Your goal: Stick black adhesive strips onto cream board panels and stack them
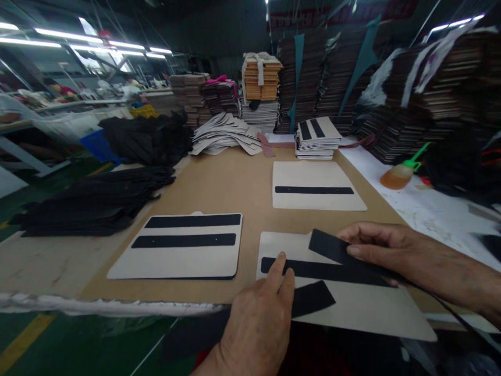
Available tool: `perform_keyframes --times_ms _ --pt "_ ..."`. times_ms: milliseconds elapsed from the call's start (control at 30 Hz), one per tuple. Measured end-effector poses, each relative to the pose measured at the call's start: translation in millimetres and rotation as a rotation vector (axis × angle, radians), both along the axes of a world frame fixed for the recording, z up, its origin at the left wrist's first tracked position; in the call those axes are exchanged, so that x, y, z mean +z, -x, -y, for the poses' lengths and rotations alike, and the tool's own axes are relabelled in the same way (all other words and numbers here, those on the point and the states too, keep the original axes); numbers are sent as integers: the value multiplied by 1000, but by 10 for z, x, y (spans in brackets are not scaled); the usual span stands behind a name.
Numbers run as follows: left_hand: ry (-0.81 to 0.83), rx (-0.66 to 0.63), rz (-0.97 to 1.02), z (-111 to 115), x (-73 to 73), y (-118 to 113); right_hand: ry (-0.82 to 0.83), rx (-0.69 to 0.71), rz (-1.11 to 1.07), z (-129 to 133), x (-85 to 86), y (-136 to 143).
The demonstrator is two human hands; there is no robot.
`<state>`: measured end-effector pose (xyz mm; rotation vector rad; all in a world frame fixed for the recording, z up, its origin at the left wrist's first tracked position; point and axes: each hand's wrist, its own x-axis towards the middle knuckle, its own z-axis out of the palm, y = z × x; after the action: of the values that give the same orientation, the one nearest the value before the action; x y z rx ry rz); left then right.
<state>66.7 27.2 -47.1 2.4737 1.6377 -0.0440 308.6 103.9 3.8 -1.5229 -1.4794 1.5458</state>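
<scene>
We are holding the raised strip [327, 245] in our right hand [415, 256], its fingers closing in a pinch, thumb on the near side. The free end is jutting out to the left of that pinch, over the far edge of the near panel [368, 308], while the rest is trailing off rightward below the hand. Its long axis is slanting from far left to near right, more steeply than the laid strip [324, 270], which is running nearly crosswise on the panel; the two are drawing together toward the right, with a wedge of pale panel showing between their left ends.

Our left hand [256, 318] is lying nearer the body, index and middle fingers stretching forward, the index fingertip touching the laid strip near its left end. The lower strip [315, 300] is poking out from beneath this hand, tilting the opposite way; we cannot tell whether the hidden fingers are gripping it. Our right hand is clearly the nearer one to the raised strip. The panel is resting at the near edge of the table [219, 183].
</scene>
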Motion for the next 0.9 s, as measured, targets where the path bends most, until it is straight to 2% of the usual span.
perform_keyframes --times_ms 100,267,433,567,700,900 --pt "-53 24 -50 -64 -114 -9 65 138 57 -178 -41 126" --pt "-111 48 -64 -141 -284 8 -6 172 91 -403 -140 414" --pt "-106 27 -4 -231 -278 41 51 207 75 -545 -342 676" --pt "-76 11 86 -284 -307 90 55 252 91 -640 -499 772" --pt "-81 26 187 -296 -372 127 69 259 105 -687 -550 828" --pt "-91 61 244 -300 -360 134 64 312 127 -711 -590 876"
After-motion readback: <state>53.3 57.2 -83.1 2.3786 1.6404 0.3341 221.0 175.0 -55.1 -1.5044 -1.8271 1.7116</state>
